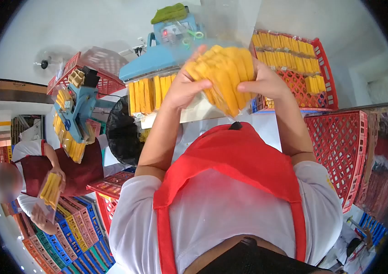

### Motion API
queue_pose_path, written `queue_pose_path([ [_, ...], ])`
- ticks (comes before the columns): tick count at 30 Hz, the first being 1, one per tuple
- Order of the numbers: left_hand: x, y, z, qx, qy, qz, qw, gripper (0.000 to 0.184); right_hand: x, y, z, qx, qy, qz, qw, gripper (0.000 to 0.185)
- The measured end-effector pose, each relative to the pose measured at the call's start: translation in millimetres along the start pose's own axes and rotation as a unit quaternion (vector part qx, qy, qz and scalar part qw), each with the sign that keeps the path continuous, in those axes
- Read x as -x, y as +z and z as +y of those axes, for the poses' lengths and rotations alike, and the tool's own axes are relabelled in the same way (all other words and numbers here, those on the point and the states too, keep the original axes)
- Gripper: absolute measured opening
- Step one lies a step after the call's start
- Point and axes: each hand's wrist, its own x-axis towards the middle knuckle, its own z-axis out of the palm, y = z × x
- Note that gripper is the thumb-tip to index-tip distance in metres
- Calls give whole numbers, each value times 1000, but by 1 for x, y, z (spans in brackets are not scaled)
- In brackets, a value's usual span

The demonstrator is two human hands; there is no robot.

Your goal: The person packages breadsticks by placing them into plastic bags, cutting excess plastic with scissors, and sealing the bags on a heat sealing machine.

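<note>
Between my two hands is a clear plastic bag of long yellow sticks [223,73], held up before my chest. My left hand [185,86] grips its left side, thumb laid across the front. On the right edge my right hand [268,83] is closed in the same way. The fingers behind the bag are mostly hidden. Just beyond the hands stands a light blue machine [150,61], which looks like a bag sealer. Several packs of yellow sticks [146,95] line up along its front edge.
A red crate [330,75] with rows of yellow packs stands at the right, and another red crate [337,150] is nearer. At left, a co-worker [63,171] holds a pack beside a second blue machine [82,109]. Green-handled scissors [197,34] lie on the near machine.
</note>
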Motion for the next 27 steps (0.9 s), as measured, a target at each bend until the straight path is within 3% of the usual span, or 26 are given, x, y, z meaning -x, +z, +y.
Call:
queue_pose_path([
  [1, 1, 0, 5, -120, -11, -31, 992, 75, 1, 0, 4, 32, 11, -2, 999, 69],
  [3, -3, -5, 9, -140, -48, -30, 989, 82, 4, -2, 10, 99, 28, -5, 995, 74],
  [7, -18, -45, -15, -268, -112, -51, 956, 73, 1, -20, 83, 162, 60, 33, 984, 75],
  [9, -18, -55, -24, -313, -133, -46, 939, 69, 0, -27, 109, 140, 1, 46, 989, 76],
  [11, -13, -56, -28, -299, -97, -21, 949, 59, 4, -17, 77, 155, -17, 47, 987, 67],
  [12, -7, -55, -28, -298, -103, -21, 949, 59, 7, -16, 71, 118, 33, 48, 991, 59],
  [14, -2, -52, -28, -260, -94, 76, 958, 41, 11, -15, 71, 80, 85, 51, 992, 50],
  [15, -1, -54, -31, -259, -95, 73, 958, 41, 11, -13, 72, 228, 46, 73, 970, 40],
  [16, 0, -57, -36, -411, 8, 72, 909, 31, 11, -11, 72, 370, 6, 93, 924, 31],
  [17, 1, -59, -39, -548, 112, 70, 826, 23, 12, -9, 68, 371, 6, 92, 924, 31],
  [20, 8, -30, -24, -526, 93, 137, 834, 17, 15, 0, 41, 423, 15, 89, 901, 18],
  [21, 4, -21, -15, -526, 92, 140, 834, 17, 18, 2, 31, 338, 42, 112, 933, 17],
  [22, 2, -12, -5, -481, 22, 160, 862, 18, 20, 4, 28, 249, 71, 134, 956, 18],
  [23, 2, -7, -2, -431, -48, 180, 883, 18, 16, 4, 33, 248, 75, 130, 957, 18],
  [24, -1, -15, -13, -429, -49, 185, 883, 18, 9, 1, 43, 188, 84, 162, 965, 17],
  [26, -18, -39, -42, -233, -97, 102, 962, 17, 5, 2, 61, 129, 90, 189, 969, 17],
  [27, -16, -36, -42, -234, -93, 103, 962, 17, 4, 5, 67, 104, 68, 202, 971, 17],
])
